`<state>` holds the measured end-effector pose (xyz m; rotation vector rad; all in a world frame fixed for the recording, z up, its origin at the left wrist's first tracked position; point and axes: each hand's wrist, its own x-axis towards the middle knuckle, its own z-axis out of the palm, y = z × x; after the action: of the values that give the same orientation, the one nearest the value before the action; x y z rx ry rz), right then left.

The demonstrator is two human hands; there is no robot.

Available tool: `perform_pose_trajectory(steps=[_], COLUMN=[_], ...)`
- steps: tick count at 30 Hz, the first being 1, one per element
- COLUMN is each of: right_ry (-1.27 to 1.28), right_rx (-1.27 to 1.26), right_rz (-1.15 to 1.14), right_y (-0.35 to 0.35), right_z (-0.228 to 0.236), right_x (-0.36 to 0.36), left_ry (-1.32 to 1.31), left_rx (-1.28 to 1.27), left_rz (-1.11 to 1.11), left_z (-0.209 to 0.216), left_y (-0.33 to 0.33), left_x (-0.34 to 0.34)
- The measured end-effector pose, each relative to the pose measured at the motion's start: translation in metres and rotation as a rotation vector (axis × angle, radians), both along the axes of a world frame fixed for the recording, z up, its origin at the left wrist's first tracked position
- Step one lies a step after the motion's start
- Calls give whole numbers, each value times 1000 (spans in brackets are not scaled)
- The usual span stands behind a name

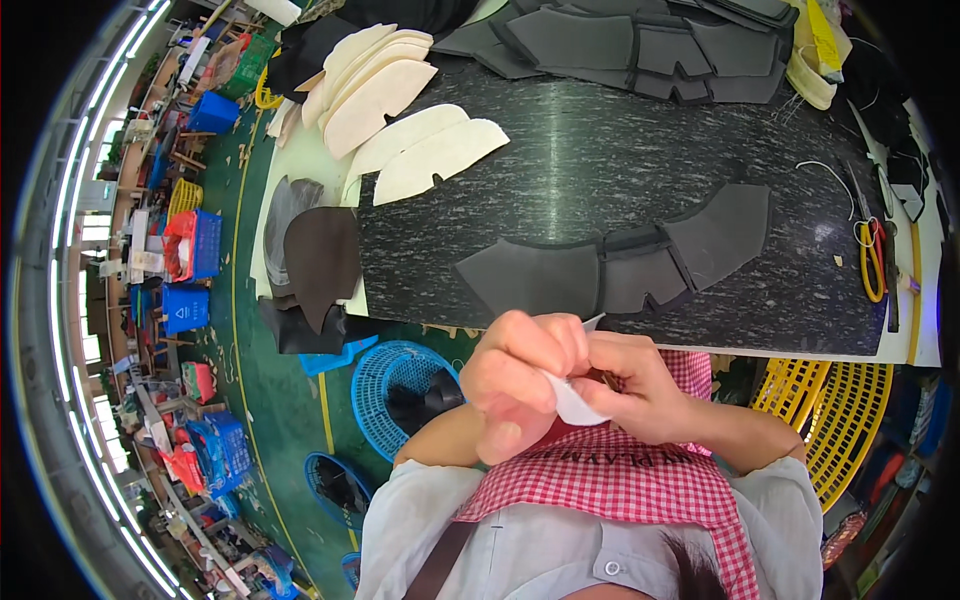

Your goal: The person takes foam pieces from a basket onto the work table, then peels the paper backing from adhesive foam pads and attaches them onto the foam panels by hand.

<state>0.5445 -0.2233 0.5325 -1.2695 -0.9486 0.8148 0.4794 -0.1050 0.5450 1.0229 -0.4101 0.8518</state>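
Observation:
My left hand (525, 375) and my right hand (640, 385) meet close to my body, in front of the table's near edge. Both have their fingers closed on a small white piece of thin sheet (577, 403), cloth or paper, whose lower end hangs between them. Most of it is hidden by the fingers. Just beyond my hands, a dark grey shoe-upper-like panel (630, 270) made of joined sections lies flat on the black speckled tabletop (560, 150).
Cream cut pieces (440, 155) fan out at the far left, above dark brown ones (322, 255). Dark panels (600, 45) are heaped at the back. Scissors (872, 262) lie at the right edge. Blue baskets (365, 400) and a yellow one (850, 425) stand below the table.

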Motion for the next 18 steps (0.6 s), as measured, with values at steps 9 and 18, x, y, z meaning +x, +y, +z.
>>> perform_pose_trajectory(steps=[9, 18], right_ry=[-404, -681], right_rx=[-296, -150], right_rz=[232, -37], right_y=[-66, -61], right_z=[-56, 22], right_x=[-15, 38], left_ry=[227, 868], left_rx=[-97, 598], left_rz=[-63, -281], left_z=[36, 6], left_y=[53, 14], left_x=[-9, -8])
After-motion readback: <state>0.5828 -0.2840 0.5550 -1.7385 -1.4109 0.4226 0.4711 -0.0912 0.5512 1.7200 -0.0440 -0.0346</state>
